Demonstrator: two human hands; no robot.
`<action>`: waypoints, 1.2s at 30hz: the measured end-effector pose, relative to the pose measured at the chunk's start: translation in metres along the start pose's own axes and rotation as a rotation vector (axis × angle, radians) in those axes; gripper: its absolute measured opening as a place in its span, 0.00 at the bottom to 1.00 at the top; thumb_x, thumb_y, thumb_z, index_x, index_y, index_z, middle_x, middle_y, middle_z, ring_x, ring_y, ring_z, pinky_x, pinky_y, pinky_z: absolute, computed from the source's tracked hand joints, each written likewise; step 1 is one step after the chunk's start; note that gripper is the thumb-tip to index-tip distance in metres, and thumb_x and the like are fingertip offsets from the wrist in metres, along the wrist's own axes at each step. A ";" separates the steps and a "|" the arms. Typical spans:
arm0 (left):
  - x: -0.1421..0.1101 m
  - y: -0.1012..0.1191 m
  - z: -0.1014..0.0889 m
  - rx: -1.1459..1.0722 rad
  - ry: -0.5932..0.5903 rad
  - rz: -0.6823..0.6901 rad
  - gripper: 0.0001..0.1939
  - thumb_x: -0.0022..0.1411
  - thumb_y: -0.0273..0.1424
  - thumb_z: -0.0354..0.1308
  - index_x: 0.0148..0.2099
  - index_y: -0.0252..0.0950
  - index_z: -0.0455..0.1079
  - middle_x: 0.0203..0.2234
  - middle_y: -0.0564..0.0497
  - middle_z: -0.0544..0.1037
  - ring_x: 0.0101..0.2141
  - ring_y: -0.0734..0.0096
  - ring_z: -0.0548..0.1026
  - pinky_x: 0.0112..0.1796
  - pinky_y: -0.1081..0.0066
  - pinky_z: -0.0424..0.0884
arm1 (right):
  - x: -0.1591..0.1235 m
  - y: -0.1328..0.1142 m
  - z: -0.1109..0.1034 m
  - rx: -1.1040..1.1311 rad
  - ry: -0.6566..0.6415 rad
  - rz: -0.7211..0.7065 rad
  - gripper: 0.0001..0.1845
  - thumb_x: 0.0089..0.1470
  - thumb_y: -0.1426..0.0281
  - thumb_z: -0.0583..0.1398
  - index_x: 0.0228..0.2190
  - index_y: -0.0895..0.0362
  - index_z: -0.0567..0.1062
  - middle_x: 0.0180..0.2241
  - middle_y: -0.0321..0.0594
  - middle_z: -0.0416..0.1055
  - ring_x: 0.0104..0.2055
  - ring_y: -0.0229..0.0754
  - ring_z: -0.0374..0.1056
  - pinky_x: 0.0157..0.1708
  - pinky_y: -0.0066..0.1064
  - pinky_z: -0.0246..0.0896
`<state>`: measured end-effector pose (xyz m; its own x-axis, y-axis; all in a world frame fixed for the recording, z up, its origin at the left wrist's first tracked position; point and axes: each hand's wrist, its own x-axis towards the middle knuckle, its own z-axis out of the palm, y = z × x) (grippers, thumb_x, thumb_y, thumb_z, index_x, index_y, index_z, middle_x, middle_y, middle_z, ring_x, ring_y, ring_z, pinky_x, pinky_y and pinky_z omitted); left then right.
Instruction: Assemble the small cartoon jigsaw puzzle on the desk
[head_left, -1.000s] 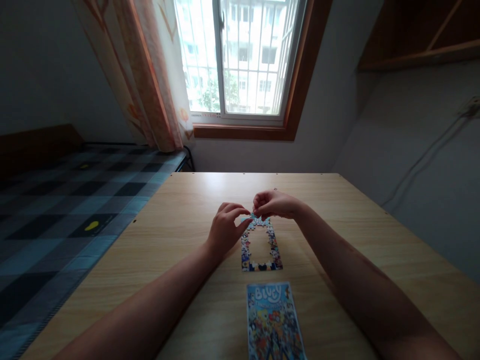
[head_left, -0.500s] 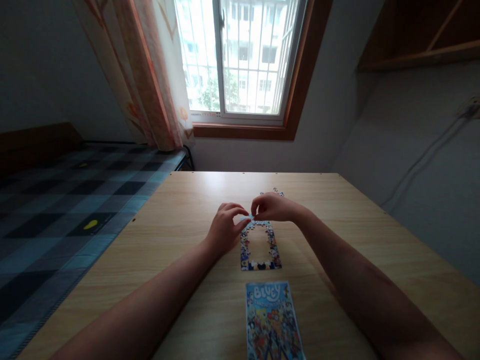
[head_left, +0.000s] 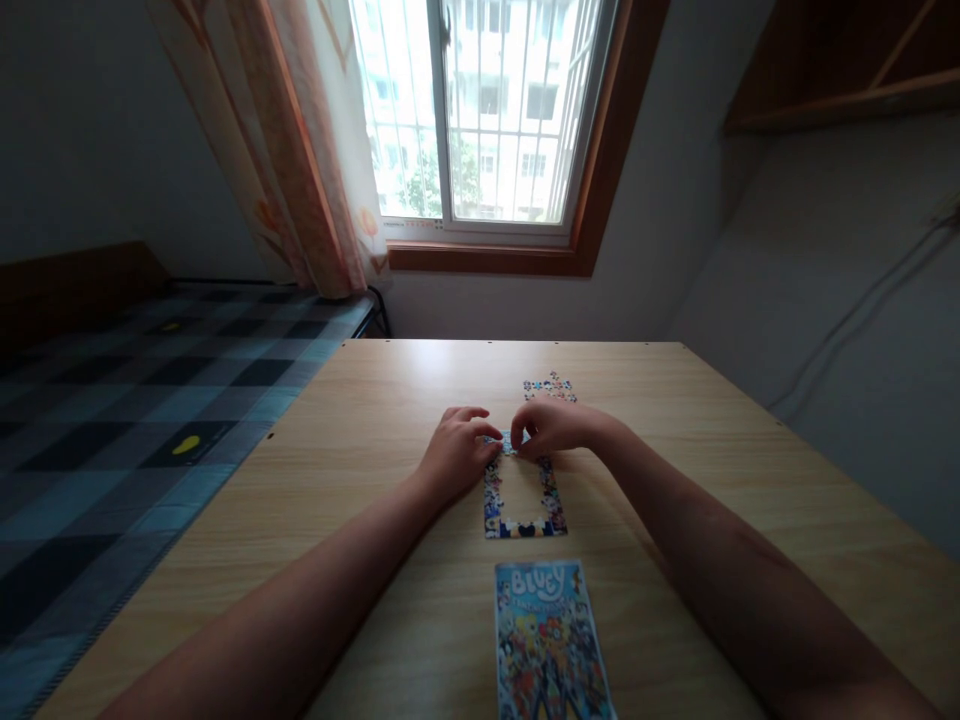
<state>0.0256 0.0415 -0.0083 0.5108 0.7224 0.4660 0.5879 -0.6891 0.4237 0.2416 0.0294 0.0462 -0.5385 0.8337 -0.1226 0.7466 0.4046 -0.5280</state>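
The jigsaw puzzle [head_left: 556, 507] lies flat on the pale wooden table [head_left: 360, 430], its border joined into an upright rectangle around an open middle, with bare wood showing through. Take that middle as the centre of a clock.

At eleven o'clock the left hand [head_left: 457, 452] rests by the puzzle's far left corner, thumb and forefinger curved toward each other at the edge, the other fingers loosely bent above. Whether those two tips press together I cannot tell. The right hand [head_left: 551, 426] comes in at one o'clock, knuckles raised and fingers bent down onto the light-blue far end—its fingertips are close together, but whether they pinch a piece is too small to make out. The two hands are near each other, with a narrow strip of puzzle between them.

Beyond the right hand, also toward one o'clock, loose pieces [head_left: 553, 386] lie in a small cluster (mixed colours, too tiny to read). At six o'clock, apart from the puzzle, is a picture sheet [head_left: 551, 635] marked "BLUEY", crowded with colourful figures.

Farther out, a barred window [head_left: 510, 130] stands at twelve, a patterned curtain [head_left: 300, 170] at eleven, and a checked bed [head_left: 150, 400] at nine to ten—with a wooden shelf [head_left: 847, 110] up between one and two.
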 end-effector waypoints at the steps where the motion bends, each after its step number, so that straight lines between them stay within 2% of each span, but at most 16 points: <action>1: 0.000 0.000 0.000 0.005 -0.001 0.005 0.04 0.56 0.29 0.67 0.34 0.44 0.82 0.47 0.46 0.79 0.50 0.52 0.72 0.53 0.47 0.69 | 0.000 0.001 0.001 -0.003 -0.006 0.002 0.10 0.45 0.73 0.66 0.33 0.54 0.85 0.27 0.35 0.78 0.26 0.35 0.67 0.28 0.26 0.58; 9: 0.000 0.000 0.000 0.016 -0.013 0.024 0.04 0.55 0.30 0.68 0.34 0.45 0.82 0.47 0.46 0.79 0.51 0.51 0.72 0.53 0.46 0.70 | 0.003 0.005 0.005 -0.020 -0.018 -0.019 0.12 0.45 0.74 0.65 0.33 0.53 0.85 0.29 0.35 0.80 0.28 0.36 0.69 0.31 0.27 0.60; 15: -0.001 0.000 0.001 0.011 0.004 0.026 0.04 0.55 0.29 0.68 0.34 0.44 0.82 0.47 0.46 0.79 0.51 0.51 0.72 0.54 0.46 0.70 | 0.000 0.005 -0.002 -0.078 0.016 -0.064 0.10 0.48 0.72 0.65 0.34 0.53 0.86 0.32 0.38 0.81 0.31 0.38 0.70 0.34 0.28 0.61; 26: -0.002 0.000 0.002 0.001 0.018 0.092 0.08 0.59 0.27 0.65 0.35 0.47 0.82 0.48 0.47 0.79 0.50 0.53 0.72 0.52 0.46 0.71 | -0.003 0.012 -0.010 -0.087 0.065 -0.033 0.08 0.50 0.72 0.66 0.33 0.53 0.86 0.30 0.38 0.81 0.30 0.38 0.70 0.33 0.28 0.60; 29: -0.002 0.001 0.000 -0.001 0.043 0.054 0.09 0.59 0.26 0.63 0.37 0.46 0.82 0.47 0.47 0.79 0.51 0.53 0.72 0.53 0.46 0.71 | -0.006 0.010 -0.012 -0.072 0.084 -0.039 0.08 0.51 0.71 0.65 0.33 0.53 0.86 0.30 0.38 0.81 0.30 0.38 0.71 0.32 0.28 0.60; 33: 0.000 0.000 -0.001 -0.039 0.122 -0.067 0.14 0.58 0.22 0.57 0.40 0.42 0.81 0.46 0.47 0.80 0.50 0.54 0.73 0.55 0.49 0.71 | -0.007 0.008 -0.010 -0.082 0.106 -0.033 0.07 0.52 0.70 0.65 0.33 0.53 0.85 0.29 0.37 0.80 0.29 0.38 0.70 0.32 0.29 0.60; 36: 0.002 -0.005 -0.002 -0.067 0.182 -0.116 0.17 0.57 0.21 0.54 0.40 0.42 0.81 0.45 0.47 0.80 0.49 0.56 0.74 0.54 0.51 0.71 | -0.007 0.007 -0.013 -0.080 0.238 -0.076 0.08 0.54 0.70 0.64 0.34 0.53 0.85 0.30 0.38 0.79 0.30 0.38 0.69 0.34 0.31 0.59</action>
<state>0.0222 0.0464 -0.0086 0.3169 0.7790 0.5410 0.5900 -0.6085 0.5307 0.2552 0.0314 0.0545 -0.4942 0.8609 0.1213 0.7413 0.4901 -0.4586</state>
